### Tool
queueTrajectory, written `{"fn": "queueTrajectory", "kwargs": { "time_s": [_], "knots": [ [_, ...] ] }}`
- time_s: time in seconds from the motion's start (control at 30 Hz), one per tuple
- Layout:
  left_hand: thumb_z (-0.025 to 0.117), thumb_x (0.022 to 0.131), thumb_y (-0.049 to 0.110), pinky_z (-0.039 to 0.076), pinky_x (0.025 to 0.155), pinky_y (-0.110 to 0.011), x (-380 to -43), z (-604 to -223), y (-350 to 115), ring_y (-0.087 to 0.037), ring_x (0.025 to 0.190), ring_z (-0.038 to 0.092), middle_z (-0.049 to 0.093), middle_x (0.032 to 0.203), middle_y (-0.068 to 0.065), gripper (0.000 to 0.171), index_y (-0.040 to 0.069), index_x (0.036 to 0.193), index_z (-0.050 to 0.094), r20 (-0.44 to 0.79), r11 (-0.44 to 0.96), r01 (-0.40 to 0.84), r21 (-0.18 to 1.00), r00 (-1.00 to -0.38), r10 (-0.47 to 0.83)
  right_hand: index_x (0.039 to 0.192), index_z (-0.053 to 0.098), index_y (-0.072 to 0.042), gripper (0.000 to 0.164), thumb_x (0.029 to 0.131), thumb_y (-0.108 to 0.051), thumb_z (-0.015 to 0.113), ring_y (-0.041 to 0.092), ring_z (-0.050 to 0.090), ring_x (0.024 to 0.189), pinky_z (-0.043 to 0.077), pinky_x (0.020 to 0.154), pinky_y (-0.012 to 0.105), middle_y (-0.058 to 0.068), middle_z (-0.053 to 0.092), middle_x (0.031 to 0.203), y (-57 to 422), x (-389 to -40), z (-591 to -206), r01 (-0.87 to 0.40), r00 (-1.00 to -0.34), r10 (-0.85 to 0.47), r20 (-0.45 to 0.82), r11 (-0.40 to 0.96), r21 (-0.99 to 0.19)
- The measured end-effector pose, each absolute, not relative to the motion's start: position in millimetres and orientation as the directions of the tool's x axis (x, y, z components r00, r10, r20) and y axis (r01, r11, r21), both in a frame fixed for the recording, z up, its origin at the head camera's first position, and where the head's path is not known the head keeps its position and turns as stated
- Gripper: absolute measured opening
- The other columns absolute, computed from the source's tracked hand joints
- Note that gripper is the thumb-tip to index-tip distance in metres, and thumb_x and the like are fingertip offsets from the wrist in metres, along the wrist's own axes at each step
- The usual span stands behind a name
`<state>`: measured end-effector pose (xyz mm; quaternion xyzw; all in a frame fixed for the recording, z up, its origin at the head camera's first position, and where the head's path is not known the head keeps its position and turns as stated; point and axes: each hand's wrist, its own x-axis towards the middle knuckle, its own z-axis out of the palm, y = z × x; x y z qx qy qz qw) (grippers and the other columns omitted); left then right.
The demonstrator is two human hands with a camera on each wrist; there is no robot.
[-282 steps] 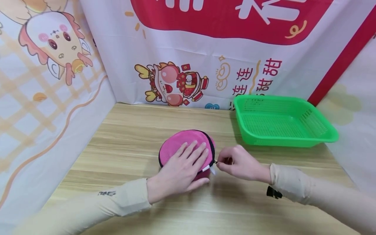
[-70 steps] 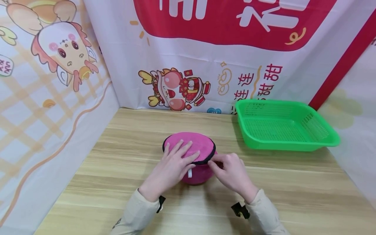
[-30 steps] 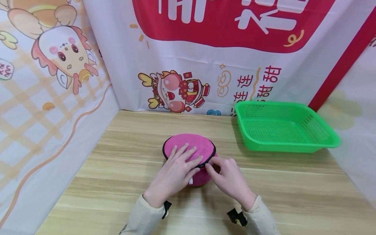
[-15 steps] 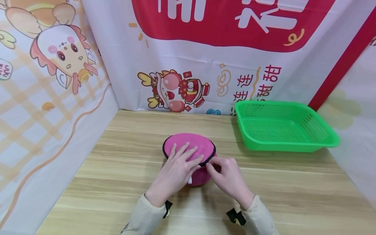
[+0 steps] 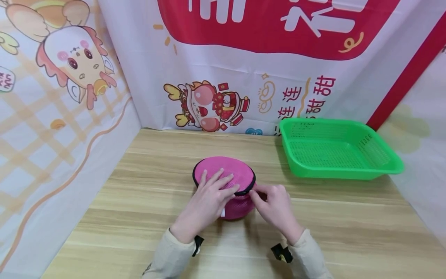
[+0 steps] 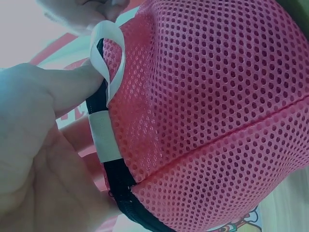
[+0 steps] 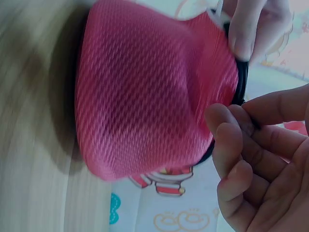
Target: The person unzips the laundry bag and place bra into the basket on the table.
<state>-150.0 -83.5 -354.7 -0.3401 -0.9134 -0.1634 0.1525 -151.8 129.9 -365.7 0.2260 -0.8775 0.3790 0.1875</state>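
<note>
Pink mesh bag [image 5: 237, 170] upright on bench [image 5: 139, 217], between the hands; left hand [image 5: 209, 197] spread wide over its top, thumb on black zip rim [image 7: 242, 79]; right hand [image 5: 275, 201] narrow, finger and thumb pinching that rim, exact bit hidden; white loop [image 6: 96, 55] touching left thumb; green basket [image 5: 345, 173] beyond right hand, off to its right.

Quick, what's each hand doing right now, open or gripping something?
Left hand: open, fingers spread on the pink mesh bag, thumb at its black rim.
Right hand: closed, pinching at the black rim; the exact bit is hidden.
</note>
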Motion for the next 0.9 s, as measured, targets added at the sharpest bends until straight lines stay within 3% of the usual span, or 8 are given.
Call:
{"fn": "queueTrajectory", "kwargs": {
  "time_s": [0.3, 0.5, 0.9],
  "knots": [
    [0.067, 0.095, 0.026, 0.023, 0.108, -0.067, -152, -354, -84, -0.038, 0.135, 0.04, 0.056, 0.137, -0.012, 0.035, 0.014, 0.128, 0.068, 0.421, 0.701, 0.692, 0.173, -0.696, 0.582, 0.073, 0.067, -0.014, 0.019, 0.089, -0.005, 0.065, 0.004, 0.046, 0.049, 0.042, 0.04, 0.024, -0.013, 0.052, 0.058, 131, -152, -365, -0.509, -0.857, -0.272, 0.438, 0.574, -0.642],
    [0.067, 0.095, 0.031, 0.023, 0.109, -0.066, -151, -357, -78, -0.039, 0.133, 0.041, 0.056, 0.137, -0.014, 0.04, 0.013, 0.13, 0.066, 0.443, 0.699, 0.694, 0.169, -0.688, 0.576, 0.075, 0.066, -0.015, 0.019, 0.091, -0.005, 0.065, 0.005, 0.048, 0.05, 0.043, 0.042, 0.024, -0.013, 0.053, 0.061, 126, -150, -365, -0.559, -0.828, -0.308, 0.468, 0.527, -0.641],
    [0.069, 0.094, 0.027, 0.026, 0.11, -0.062, -150, -362, -73, -0.034, 0.132, 0.045, 0.056, 0.137, -0.012, 0.037, 0.012, 0.127, 0.068, 0.458, 0.689, 0.714, 0.125, -0.658, 0.598, 0.077, 0.068, -0.012, 0.018, 0.093, -0.005, 0.064, 0.006, 0.048, 0.05, 0.042, 0.042, 0.021, -0.013, 0.053, 0.062, 121, -145, -366, -0.618, -0.786, -0.374, 0.492, 0.471, -0.629]
  ]
}}
